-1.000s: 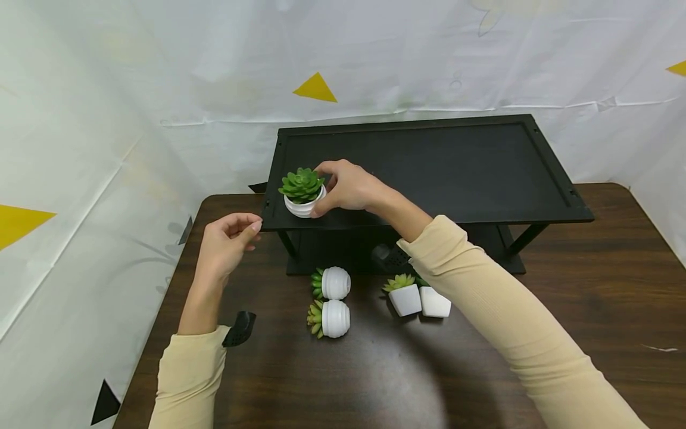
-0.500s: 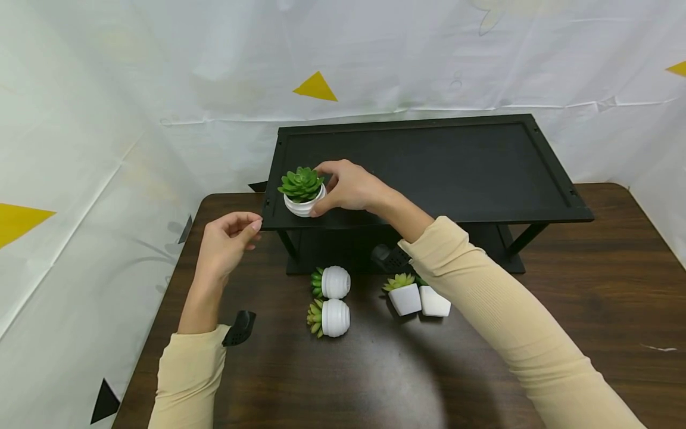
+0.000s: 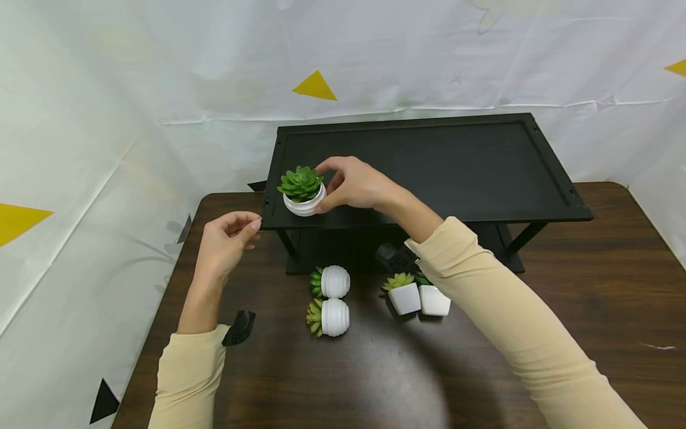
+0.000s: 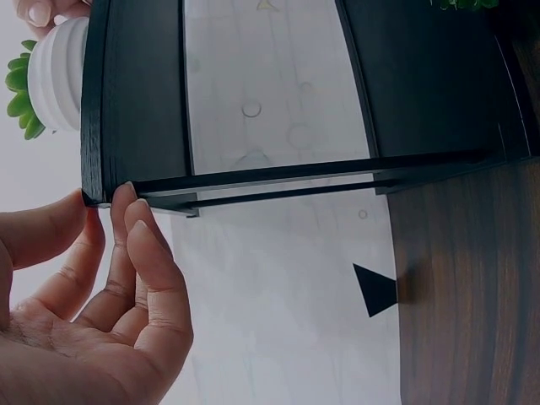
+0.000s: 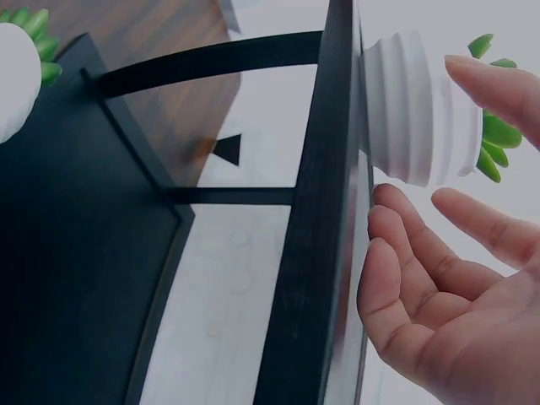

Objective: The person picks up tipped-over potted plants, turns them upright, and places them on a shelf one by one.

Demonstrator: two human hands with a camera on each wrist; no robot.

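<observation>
At the front left corner of the black two-tier shelf, my left hand pinches the top board's edge between thumb and fingers. A green succulent in a round white ribbed pot stands upright on the top board by that corner. My right hand is beside it, thumb and index finger spread around the pot's right side. The right wrist view shows the thumb overlapping the white pot and the index fingertip just off its side. The other fingers curl loosely by the board edge.
In front of the shelf, two round white potted succulents lie on their sides on the dark wooden table. To their right are two angular white potted succulents, one partly behind the right sleeve. White sheeting hangs behind and at the left.
My right hand has loosened from the potted succulent and shifted slightly right, its thumb drawn back along the pot. The pot and my left hand stay in place.
</observation>
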